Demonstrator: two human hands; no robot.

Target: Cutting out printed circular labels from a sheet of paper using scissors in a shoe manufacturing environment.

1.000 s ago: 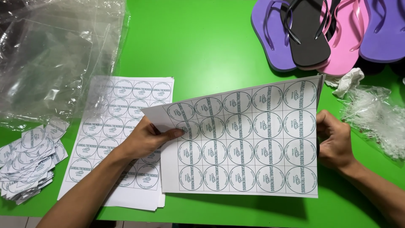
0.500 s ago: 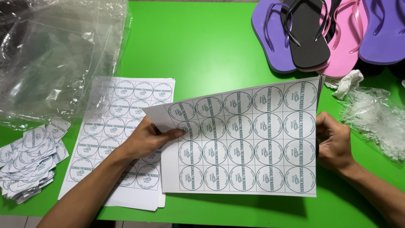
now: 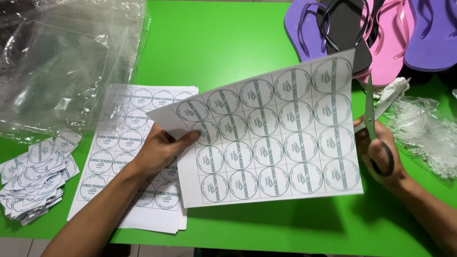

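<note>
Our left hand [image 3: 159, 150] pinches the label sheet [image 3: 271, 131] by its edge. Our right hand [image 3: 381, 154] grips scissors [image 3: 373, 119], blades seemingly at the sheet's far edge.

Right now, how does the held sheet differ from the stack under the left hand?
The held sheet is single, lifted and tilted, pinched by the left hand; the stack is many sheets lying flat on the table. The scissors in the right hand meet only the held sheet. Both carry gridded round labels.
</note>
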